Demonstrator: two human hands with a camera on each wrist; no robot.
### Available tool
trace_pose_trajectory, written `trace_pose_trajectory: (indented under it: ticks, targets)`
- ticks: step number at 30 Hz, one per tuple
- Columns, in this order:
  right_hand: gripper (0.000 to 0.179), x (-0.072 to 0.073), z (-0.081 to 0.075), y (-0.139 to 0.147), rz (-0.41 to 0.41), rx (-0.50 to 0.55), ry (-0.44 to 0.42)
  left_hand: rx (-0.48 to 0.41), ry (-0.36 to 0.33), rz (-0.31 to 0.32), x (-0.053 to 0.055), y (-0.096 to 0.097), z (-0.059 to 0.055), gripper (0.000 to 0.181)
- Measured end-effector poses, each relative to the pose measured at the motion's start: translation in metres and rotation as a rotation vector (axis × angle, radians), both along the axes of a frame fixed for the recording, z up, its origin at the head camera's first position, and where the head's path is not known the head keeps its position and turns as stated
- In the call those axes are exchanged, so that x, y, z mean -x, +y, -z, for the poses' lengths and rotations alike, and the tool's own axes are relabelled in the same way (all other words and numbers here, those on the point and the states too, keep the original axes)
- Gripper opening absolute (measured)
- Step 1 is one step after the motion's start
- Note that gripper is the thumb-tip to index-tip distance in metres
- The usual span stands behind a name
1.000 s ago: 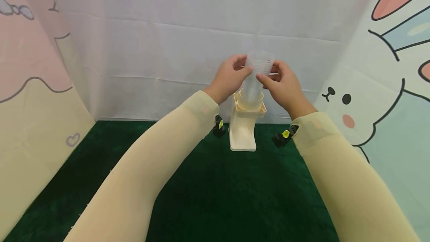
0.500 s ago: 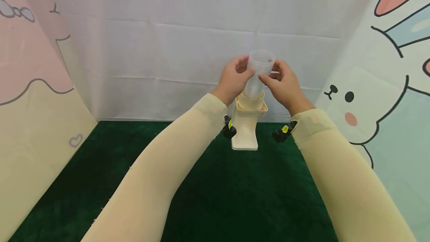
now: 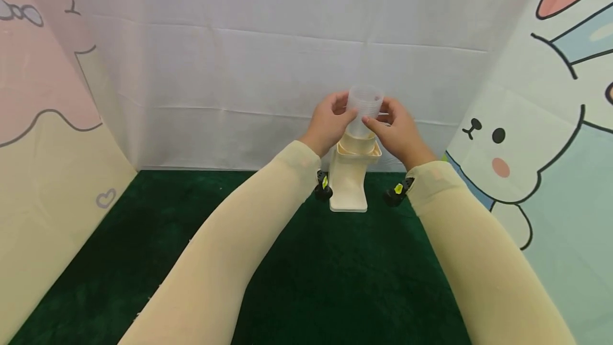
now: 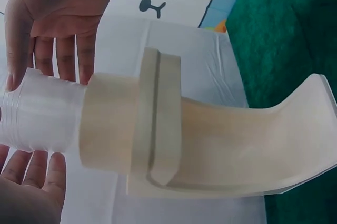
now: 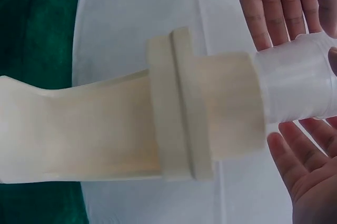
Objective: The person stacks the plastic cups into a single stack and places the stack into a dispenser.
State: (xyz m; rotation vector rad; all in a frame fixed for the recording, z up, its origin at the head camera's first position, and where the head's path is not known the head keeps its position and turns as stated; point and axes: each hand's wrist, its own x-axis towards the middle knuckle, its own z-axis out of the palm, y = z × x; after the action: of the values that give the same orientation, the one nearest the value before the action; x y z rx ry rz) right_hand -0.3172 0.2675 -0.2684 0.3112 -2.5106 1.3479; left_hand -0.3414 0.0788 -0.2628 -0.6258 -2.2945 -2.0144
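A stack of clear plastic cups stands upright, its lower end inside the round collar of a cream cup dispenser. From the left, my left hand holds the stack between thumb and fingers. On the other side, my right hand holds it the same way, the two thumbs close together at the front. In the right wrist view the cups show between both hands, just above the collar. The part of the stack within the collar is hidden.
The dispenser's flat foot rests on a green cloth, close to a white curtain at the back. Printed cartoon curtains stand at both sides. A small black wrist camera hangs under each sleeve.
Both hands have moved down with the cup stack, which sits deeper in the dispenser's collar than before. The dispenser stays about where it was.
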Motion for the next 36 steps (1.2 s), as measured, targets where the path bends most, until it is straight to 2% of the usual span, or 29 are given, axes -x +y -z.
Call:
trace_pose_trajectory:
  ticks: [6,12,21,26,30,33,36]
  targets:
    - [0.074,0.004,0.014,0.003,-0.010,-0.023,-0.001,0.017,-0.017,-0.003,0.005,0.002,0.014,0.053]
    - [0.074,0.003,0.020,0.004,-0.011,-0.060,-0.028,0.031,-0.044,-0.005,0.005,0.002,0.024,0.052]
    - [0.073,0.005,0.030,0.008,-0.017,-0.116,-0.074,0.113,-0.079,-0.040,0.007,0.004,0.036,0.053]
    - [0.070,0.002,0.029,0.008,-0.017,-0.137,-0.131,0.149,-0.084,-0.037,0.008,0.004,0.039,0.054]
    - [0.077,0.000,0.028,0.008,-0.012,-0.138,-0.175,0.169,-0.082,-0.044,0.009,0.003,0.041,0.053]
    - [0.083,0.001,0.027,0.008,0.015,-0.108,-0.180,0.168,-0.075,-0.055,0.010,0.003,0.039,0.052]
    - [0.081,0.002,0.025,0.007,0.044,-0.082,-0.156,0.165,-0.067,-0.068,0.009,0.002,0.034,0.051]
